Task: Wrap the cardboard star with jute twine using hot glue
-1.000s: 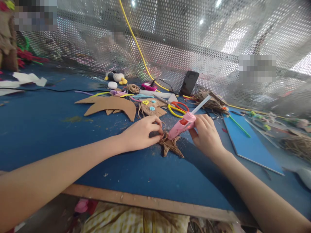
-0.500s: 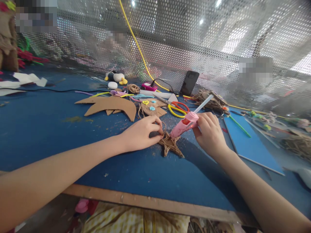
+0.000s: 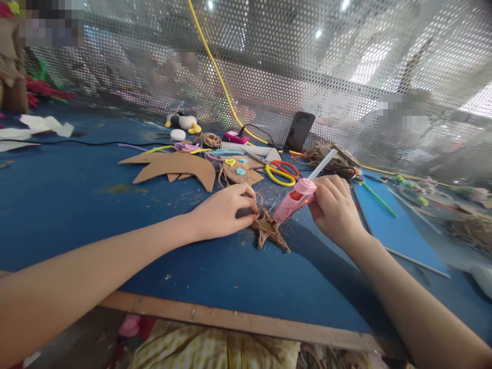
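Right hand (image 3: 335, 211) grips glue gun (image 3: 295, 199), nozzle beside twine star (image 3: 269, 230) pinched by left hand (image 3: 225, 210) mid-table: gluing step; next, steady nozzle placement.

A craft workshop: blue worktable (image 3: 77, 205) strewn with cardboard cutouts (image 3: 172, 166), scissors (image 3: 282, 171), twine (image 3: 210, 139)

Scissors (image 3: 282, 172) behind star (image 3: 269, 230) (glue gun (image 3: 295, 199) btwn).

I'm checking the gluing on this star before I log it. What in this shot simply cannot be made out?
- Head view: the twine star's left point is hidden under the left hand.
- Glue gun trigger: covered by the right hand.
- Whether the nozzle touches the star: too small to tell.
- Phone screen: dark, unreadable.
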`<state>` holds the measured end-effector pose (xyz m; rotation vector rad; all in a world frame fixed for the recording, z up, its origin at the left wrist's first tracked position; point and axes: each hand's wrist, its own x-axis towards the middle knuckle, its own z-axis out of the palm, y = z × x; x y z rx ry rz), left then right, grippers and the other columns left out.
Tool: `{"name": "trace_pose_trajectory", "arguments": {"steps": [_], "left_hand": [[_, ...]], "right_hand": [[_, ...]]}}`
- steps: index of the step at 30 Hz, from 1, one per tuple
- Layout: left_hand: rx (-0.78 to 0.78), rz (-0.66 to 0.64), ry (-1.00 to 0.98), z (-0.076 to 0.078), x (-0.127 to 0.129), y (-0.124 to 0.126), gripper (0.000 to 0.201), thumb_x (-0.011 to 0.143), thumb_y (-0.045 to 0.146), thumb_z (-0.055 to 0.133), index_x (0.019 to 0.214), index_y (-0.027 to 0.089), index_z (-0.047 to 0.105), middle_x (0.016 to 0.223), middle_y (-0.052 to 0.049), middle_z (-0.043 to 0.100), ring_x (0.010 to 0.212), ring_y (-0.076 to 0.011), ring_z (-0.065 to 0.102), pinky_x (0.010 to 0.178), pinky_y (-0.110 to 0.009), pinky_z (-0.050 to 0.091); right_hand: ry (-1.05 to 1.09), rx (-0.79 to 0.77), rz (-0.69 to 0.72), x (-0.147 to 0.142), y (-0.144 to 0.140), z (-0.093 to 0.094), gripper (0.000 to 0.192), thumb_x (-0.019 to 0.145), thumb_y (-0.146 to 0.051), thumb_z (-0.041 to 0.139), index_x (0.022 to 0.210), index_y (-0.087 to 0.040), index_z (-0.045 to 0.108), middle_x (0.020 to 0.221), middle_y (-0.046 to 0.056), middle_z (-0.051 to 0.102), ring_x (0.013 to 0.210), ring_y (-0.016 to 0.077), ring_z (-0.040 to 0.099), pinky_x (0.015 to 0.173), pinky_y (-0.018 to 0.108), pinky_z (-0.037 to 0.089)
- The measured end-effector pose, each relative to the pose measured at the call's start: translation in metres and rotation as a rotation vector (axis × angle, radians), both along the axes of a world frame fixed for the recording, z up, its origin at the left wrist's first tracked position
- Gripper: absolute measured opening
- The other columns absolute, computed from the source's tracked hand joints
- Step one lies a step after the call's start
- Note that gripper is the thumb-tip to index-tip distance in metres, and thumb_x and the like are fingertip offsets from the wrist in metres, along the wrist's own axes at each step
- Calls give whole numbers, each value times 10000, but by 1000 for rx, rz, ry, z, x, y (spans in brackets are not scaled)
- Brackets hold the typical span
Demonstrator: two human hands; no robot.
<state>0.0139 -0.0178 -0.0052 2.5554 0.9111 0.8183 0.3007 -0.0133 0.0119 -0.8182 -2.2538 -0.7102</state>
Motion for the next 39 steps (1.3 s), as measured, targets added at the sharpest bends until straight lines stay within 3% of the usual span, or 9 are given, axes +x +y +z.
{"name": "trace_pose_trajectory", "arguments": {"steps": [11,21,30,39], "left_hand": [[-3,-7,12,0,0,0,142,934,246,624,882,176,736,1061,-68,622,1009,-208,654,973,-386,514],[-5,-7,16,-1,0,0,139,931,252,619,896,189,738,1082,-67,622,1020,-213,655,976,-385,514],[-6,-12,11,-2,0,0,124,928,231,629,898,171,733,1079,-69,616,1004,-203,667,972,-371,517],[-9,-17,11,-1,0,0,137,936,245,619,892,174,728,1064,-70,622,977,-197,665,956,-369,529]], "right_hand": [[-19,-57,92,0,-1,4,240,928,-70,518,1118,-215,544,1008,89,679,925,260,569,767,392,434],[76,-134,62,-7,-4,-8,252,945,-107,515,1162,-225,569,1067,98,695,946,257,593,806,408,452],[98,-72,33,-13,-7,-10,273,953,-97,520,1187,-228,572,1053,86,711,944,251,599,802,394,449],[60,-81,78,-4,-3,0,263,953,-102,510,1164,-236,592,1034,84,709,950,250,614,808,404,451]]}}
